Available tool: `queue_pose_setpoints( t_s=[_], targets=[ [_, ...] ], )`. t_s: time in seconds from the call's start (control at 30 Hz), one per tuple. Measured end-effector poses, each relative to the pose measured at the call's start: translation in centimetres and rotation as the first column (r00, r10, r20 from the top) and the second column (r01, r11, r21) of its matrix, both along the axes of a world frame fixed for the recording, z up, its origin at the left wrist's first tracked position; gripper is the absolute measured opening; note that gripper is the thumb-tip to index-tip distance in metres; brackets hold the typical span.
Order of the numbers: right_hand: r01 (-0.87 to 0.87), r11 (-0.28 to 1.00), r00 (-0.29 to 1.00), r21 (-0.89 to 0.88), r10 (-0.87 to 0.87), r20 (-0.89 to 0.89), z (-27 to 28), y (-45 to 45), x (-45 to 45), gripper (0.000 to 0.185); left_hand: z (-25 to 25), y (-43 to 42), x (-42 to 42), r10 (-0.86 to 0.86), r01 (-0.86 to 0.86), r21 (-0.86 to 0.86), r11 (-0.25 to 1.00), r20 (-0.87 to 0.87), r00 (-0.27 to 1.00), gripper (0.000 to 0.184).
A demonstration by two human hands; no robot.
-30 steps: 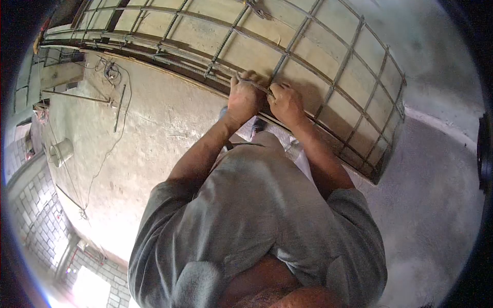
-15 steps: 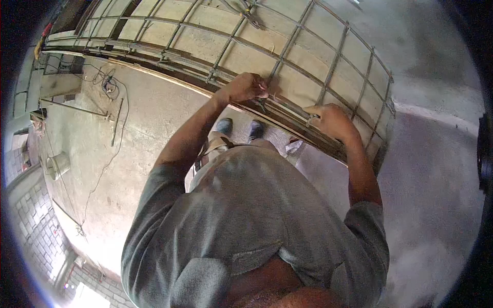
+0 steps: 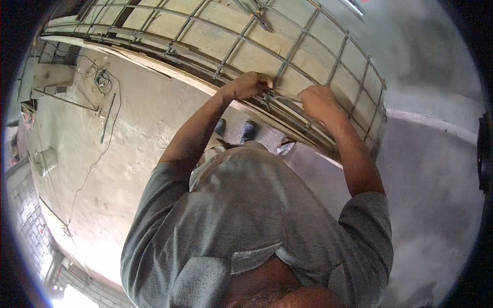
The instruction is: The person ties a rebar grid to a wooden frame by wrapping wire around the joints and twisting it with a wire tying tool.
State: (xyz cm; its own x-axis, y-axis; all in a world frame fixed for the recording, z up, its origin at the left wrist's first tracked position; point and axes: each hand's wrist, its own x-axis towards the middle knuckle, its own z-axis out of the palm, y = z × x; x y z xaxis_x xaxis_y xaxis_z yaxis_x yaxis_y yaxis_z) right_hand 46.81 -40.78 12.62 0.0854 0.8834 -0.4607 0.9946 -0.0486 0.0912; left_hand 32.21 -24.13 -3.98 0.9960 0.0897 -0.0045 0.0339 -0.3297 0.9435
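Observation:
A grid of crossed steel bars (image 3: 303, 32) lies over a pale board surface, its near edge under my hands. My left hand (image 3: 250, 85) is closed at that edge, fingers pinched near a bar crossing; what they hold is too small to tell. To its right, my right hand (image 3: 319, 102) is closed round the end of a thin metal tool (image 3: 288, 99), which reaches back toward my left fingertips. The tool's exact shape is unclear. Another tool (image 3: 263, 21) rests on the grid further away.
A wooden board edge (image 3: 169, 72) runs along the near side of the grid. My shoes (image 3: 249, 131) stand below it. On the floor at left are a bucket (image 3: 46, 160), a coiled cable (image 3: 102, 78) and a loose rod (image 3: 108, 118).
From together at the edge, my hands have moved apart, the right one going rightward. Since the last earlier frame, my right hand has come slightly up and left. The view has shifted a little.

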Motion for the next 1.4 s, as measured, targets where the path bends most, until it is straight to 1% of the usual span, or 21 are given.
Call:
queue_pose_setpoints(
  t_s=[0.07,0.17,0.27,0.33,0.37,0.43,0.57,0.63,0.67,0.73,0.77,0.8,0.87,0.9,0.93,1.0,1.03,1.13,1.3,1.37,1.4],
  targets=[
    [0.008,1.0,1.0,-0.003,-0.008,0.005,0.1,0.3,-0.3,0.018,-0.2,-0.2,-0.2,0.016,-0.015,-0.044,0.999,0.028,0.999,0.02],
    [-0.049,0.999,0.996,0.007,0.049,0.078,-0.4,-0.5,-1.1,0.016,-0.3,-0.3,-0.2,-0.026,0.021,0.108,0.994,0.047,0.999,0.031],
    [0.155,0.988,0.985,-0.021,-0.153,0.076,-0.2,-2.4,-3.5,0.015,-1.8,-1.0,0.3,-0.092,0.096,-0.003,0.995,0.234,0.968,0.035],
    [0.273,0.951,0.959,0.144,-0.281,0.036,-2.0,-4.5,-4.2,0.015,-3.0,-1.4,0.9,-0.129,0.091,0.2,0.976,0.186,0.974,0.037],
    [0.281,0.949,0.956,0.143,-0.289,0.038,-2.9,-5.3,-4.3,0.015,-3.4,-1.6,1.0,-0.137,0.099,0.2,0.975,0.189,0.972,0.037],
    [0.334,0.898,0.938,0.285,-0.347,-0.006,-4.4,-6.5,-4.6,0.017,-3.5,-1.4,0.6,-0.146,0.038,0.369,0.929,0.267,0.953,0.035],
    [0.534,0.813,0.842,0.232,-0.536,-0.06,-5.7,-7.8,-6.1,0.02,-2.1,-1.5,0.0,-0.178,0.085,0.385,0.919,0.211,0.961,0.036],
    [0.715,0.686,0.687,0.136,-0.652,-0.322,-6.3,-7.9,-7.0,0.021,-1.5,-1.8,0.0,-0.137,0.095,0.353,0.931,0.096,0.986,0.036],
    [0.72,0.681,0.682,0.134,-0.658,-0.32,-6.9,-8.2,-7.3,0.021,-1.3,-2.1,0.0,-0.144,0.102,0.35,0.931,0.097,0.985,0.036],
    [0.802,0.587,0.539,0.112,-0.629,-0.56,-9.4,-9.2,-7.7,0.026,-0.5,-2.4,0.0,-0.131,0.095,0.437,0.895,0.053,0.99,0.033],
    [0.882,0.471,0.347,-0.017,-0.674,-0.652,-10.8,-9.6,-8.2,0.027,-0.1,-2.4,0.0,-0.137,0.101,0.435,0.895,0.053,0.989,0.033],
    [0.885,0.466,0.342,-0.019,-0.677,-0.652,-12.4,-10.0,-8.7,0.027,0.2,-2.5,0.0,-0.133,0.111,0.447,0.888,0.019,0.991,0.031],
    [0.928,0.342,0.12,-0.145,-0.645,-0.755,-14.8,-10.3,-9.6,0.024,0.0,-2.7,0.2,-0.136,0.127,0.458,0.88,-0.012,0.991,0.03],
    [0.873,0.487,0.357,0.013,-0.622,-0.697,-10.9,-8.8,-10.7,0.024,-0.7,-2.6,0.3,-0.147,0.128,0.429,0.894,0.011,0.989,0.034],
    [0.874,0.485,0.356,0.014,-0.621,-0.698,-8.8,-7.9,-10.6,0.024,-1.0,-2.4,0.3,-0.155,0.128,0.402,0.907,0.035,0.987,0.037],
    [0.643,0.752,0.766,0.149,-0.624,-0.155,-6.6,-7.4,-10.6,0.025,-0.9,-2.2,-0.1,-0.178,0.158,0.391,0.907,0.016,0.984,0.041],
    [0.534,0.815,0.843,0.225,-0.534,-0.064,-6.9,-8.2,-9.9,0.021,-0.7,-2.1,0.0,-0.199,0.183,0.381,0.906,0.002,0.98,0.044],
    [0.446,0.868,0.884,0.216,-0.466,0.047,-6.0,-8.1,-9.0,0.023,0.3,-2.4,-0.4,-0.207,0.166,0.479,0.862,0.033,0.978,0.047],
    [0.413,0.849,0.898,0.329,-0.439,0.006,-6.4,-8.5,-7.9,0.023,-2.1,-1.8,0.6,-0.127,0.079,0.381,0.921,0.103,0.987,0.04],
    [0.418,0.844,0.897,0.335,-0.442,-0.005,-6.2,-8.2,-7.8,0.019,-2.2,-1.0,0.6,-0.178,0.182,-0.016,0.983,0.128,0.976,0.033],
    [0.447,0.852,0.887,0.273,-0.461,-0.014,-5.4,-7.6,-7.7,0.018,-1.4,-1.1,0.4,-0.181,0.184,-0.012,0.983,0.127,0.975,0.033]
  ],
)
